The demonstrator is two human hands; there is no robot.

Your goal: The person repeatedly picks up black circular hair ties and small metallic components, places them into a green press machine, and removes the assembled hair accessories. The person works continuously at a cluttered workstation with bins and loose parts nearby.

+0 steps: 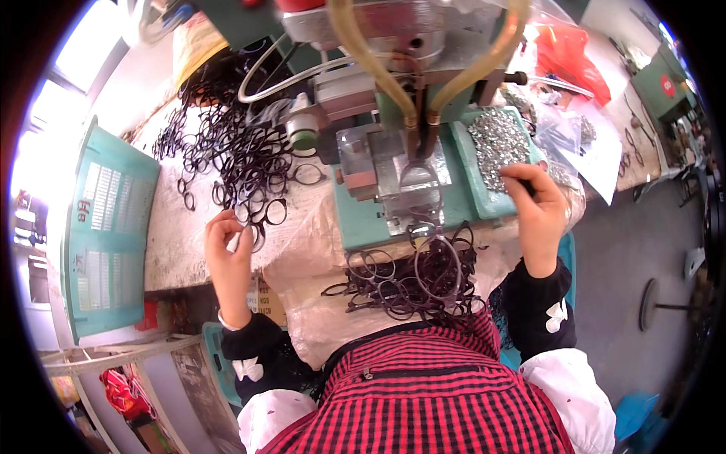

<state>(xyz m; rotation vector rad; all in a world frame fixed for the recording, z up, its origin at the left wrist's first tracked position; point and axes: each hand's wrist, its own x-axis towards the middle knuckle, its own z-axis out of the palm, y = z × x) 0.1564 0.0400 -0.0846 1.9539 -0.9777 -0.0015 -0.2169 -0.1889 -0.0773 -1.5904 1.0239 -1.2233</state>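
My left hand (229, 257) is at the near edge of a heap of dark eyeglass frames (261, 155), thumb and fingers pinched on one eyeglass frame (274, 213). My right hand (541, 216) reaches over a green tray (478, 175) of small shiny metal parts (495, 144). Its fingers are curled together at the tray's near right side; what lies between them is too small to make out. Between my hands, an eyeglass frame (420, 175) sits under the two tubes of a bench machine (393, 163). More dark eyeglass frames (408, 284) are piled at my lap.
A turquoise plastic crate (113, 234) stands on its side at the left. Tan hoses (370, 64) curve down to the machine. Beyond the tray are plastic bags (560, 132), a red bag (572, 60) and white paper (601, 163). A shelf rack (128, 359) is at lower left.
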